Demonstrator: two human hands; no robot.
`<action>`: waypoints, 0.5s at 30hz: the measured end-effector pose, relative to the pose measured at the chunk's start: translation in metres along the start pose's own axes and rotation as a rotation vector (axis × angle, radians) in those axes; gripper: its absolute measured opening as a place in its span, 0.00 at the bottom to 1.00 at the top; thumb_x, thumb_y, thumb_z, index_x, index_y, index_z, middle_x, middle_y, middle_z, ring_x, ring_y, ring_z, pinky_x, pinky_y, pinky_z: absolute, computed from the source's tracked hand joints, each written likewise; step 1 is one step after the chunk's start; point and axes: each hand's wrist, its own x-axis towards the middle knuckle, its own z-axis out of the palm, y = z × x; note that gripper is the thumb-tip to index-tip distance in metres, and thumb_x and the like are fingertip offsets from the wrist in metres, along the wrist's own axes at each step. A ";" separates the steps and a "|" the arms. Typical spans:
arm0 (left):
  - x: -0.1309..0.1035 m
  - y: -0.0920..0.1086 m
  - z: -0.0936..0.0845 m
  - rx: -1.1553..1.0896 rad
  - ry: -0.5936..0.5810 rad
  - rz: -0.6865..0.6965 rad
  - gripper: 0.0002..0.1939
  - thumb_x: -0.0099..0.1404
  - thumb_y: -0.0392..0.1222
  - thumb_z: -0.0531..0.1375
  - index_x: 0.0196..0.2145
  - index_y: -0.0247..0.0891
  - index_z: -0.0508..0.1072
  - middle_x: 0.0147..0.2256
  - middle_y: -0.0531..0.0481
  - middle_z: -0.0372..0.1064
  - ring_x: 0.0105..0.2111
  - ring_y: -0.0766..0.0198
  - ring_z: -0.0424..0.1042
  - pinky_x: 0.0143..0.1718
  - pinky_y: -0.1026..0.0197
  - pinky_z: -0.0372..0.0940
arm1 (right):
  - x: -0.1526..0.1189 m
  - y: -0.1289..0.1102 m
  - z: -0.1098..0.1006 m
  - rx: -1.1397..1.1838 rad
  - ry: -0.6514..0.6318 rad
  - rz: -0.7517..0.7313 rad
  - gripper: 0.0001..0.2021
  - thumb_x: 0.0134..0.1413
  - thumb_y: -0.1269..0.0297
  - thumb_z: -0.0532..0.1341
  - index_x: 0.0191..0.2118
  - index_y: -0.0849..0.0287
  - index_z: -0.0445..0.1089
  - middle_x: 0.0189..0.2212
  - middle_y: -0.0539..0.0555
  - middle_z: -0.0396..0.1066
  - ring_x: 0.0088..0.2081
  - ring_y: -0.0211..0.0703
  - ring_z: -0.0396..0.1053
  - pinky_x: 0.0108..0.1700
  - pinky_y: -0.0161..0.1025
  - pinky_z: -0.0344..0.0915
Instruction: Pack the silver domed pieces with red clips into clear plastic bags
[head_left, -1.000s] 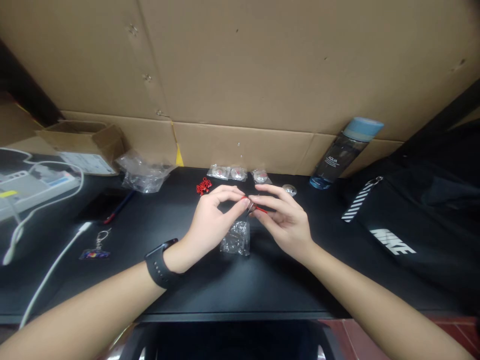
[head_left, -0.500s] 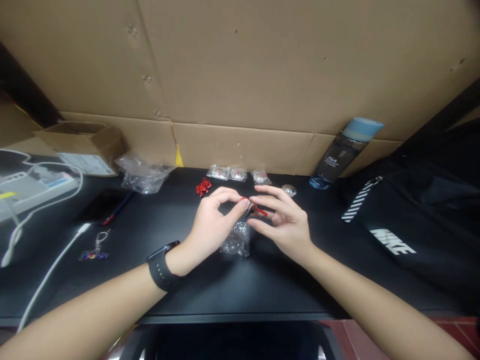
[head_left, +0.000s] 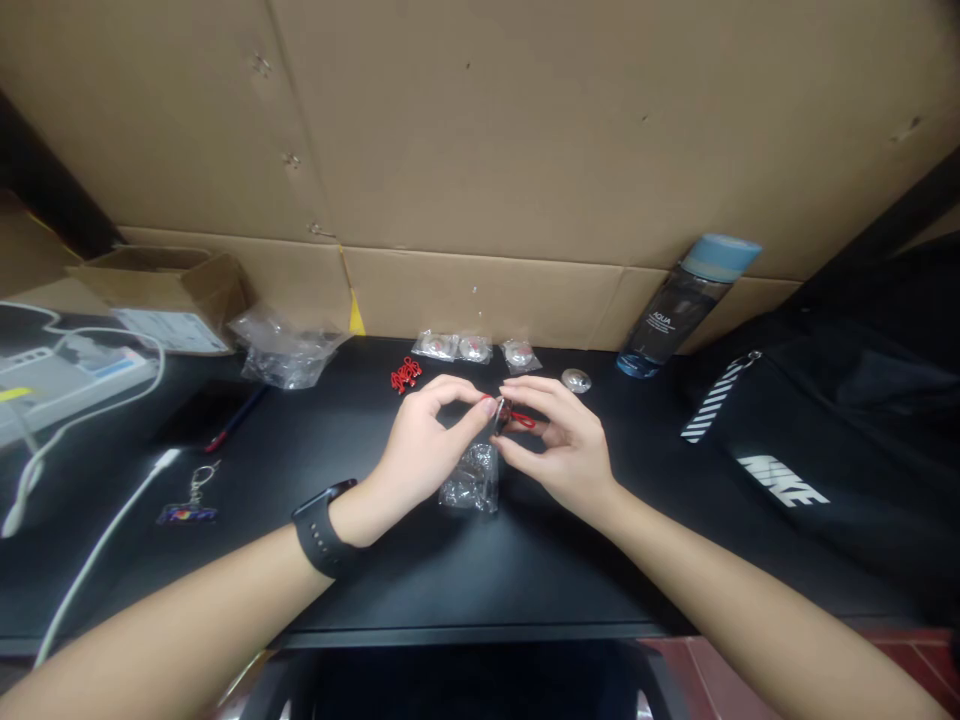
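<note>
Between my two hands is a small dark shiny piece (head_left: 502, 414) with a red cord (head_left: 523, 421) looped out on its right. My left hand (head_left: 429, 440) pinches the cord's left end at the piece between thumb and index finger. The fingertips of my right hand (head_left: 564, 445) close on the piece from the right, thumb below and fingers above. Under the hands a clear plastic bag (head_left: 472, 480) lies on the black table (head_left: 480, 580). Behind them are a bunch of red cords (head_left: 406, 375), wrapped round discs (head_left: 474, 348) and one bare silvery disc (head_left: 576, 380).
At the left are an open cardboard box (head_left: 169, 290), crumpled plastic (head_left: 285, 350), a power strip (head_left: 75, 375), a white cable (head_left: 101, 545) and a keychain (head_left: 187, 514). A water bottle (head_left: 682, 310) and a black bag (head_left: 840, 430) stand at the right.
My right hand has moved slightly left, and its fingers have closed in on the dark piece. The bare disc now shows more fully. My left hand has barely moved.
</note>
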 end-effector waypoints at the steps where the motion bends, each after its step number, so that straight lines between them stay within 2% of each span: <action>1: 0.000 0.000 -0.001 0.006 -0.008 -0.007 0.07 0.67 0.44 0.65 0.35 0.39 0.79 0.39 0.48 0.76 0.43 0.58 0.74 0.49 0.55 0.66 | 0.000 0.000 0.000 -0.001 -0.003 -0.003 0.23 0.54 0.73 0.70 0.55 0.47 0.75 0.55 0.56 0.68 0.55 0.50 0.72 0.47 0.45 0.82; 8: 0.005 -0.002 -0.010 0.063 -0.056 -0.040 0.06 0.71 0.42 0.60 0.42 0.41 0.76 0.43 0.49 0.76 0.44 0.58 0.74 0.48 0.57 0.66 | -0.003 0.005 -0.004 0.041 -0.047 0.043 0.25 0.55 0.71 0.69 0.58 0.47 0.72 0.57 0.57 0.66 0.52 0.48 0.74 0.48 0.46 0.82; 10: 0.010 -0.002 -0.017 0.148 -0.078 0.036 0.05 0.71 0.40 0.59 0.43 0.40 0.75 0.43 0.49 0.75 0.45 0.58 0.73 0.49 0.57 0.65 | -0.003 0.006 -0.005 0.025 -0.080 0.029 0.25 0.57 0.71 0.68 0.59 0.46 0.71 0.58 0.57 0.66 0.53 0.48 0.73 0.49 0.46 0.81; 12: 0.015 -0.003 -0.026 0.313 -0.141 0.170 0.05 0.71 0.38 0.58 0.41 0.40 0.74 0.42 0.49 0.75 0.45 0.58 0.73 0.50 0.55 0.63 | -0.003 0.005 -0.007 -0.025 -0.121 -0.004 0.25 0.58 0.71 0.67 0.60 0.46 0.71 0.59 0.57 0.66 0.56 0.49 0.72 0.51 0.46 0.80; 15: 0.022 -0.007 -0.040 0.569 -0.376 0.362 0.06 0.70 0.38 0.58 0.40 0.41 0.76 0.41 0.49 0.76 0.46 0.56 0.72 0.54 0.52 0.58 | -0.001 0.002 -0.013 -0.113 -0.165 -0.065 0.25 0.59 0.70 0.67 0.60 0.46 0.72 0.59 0.56 0.68 0.57 0.49 0.71 0.53 0.47 0.78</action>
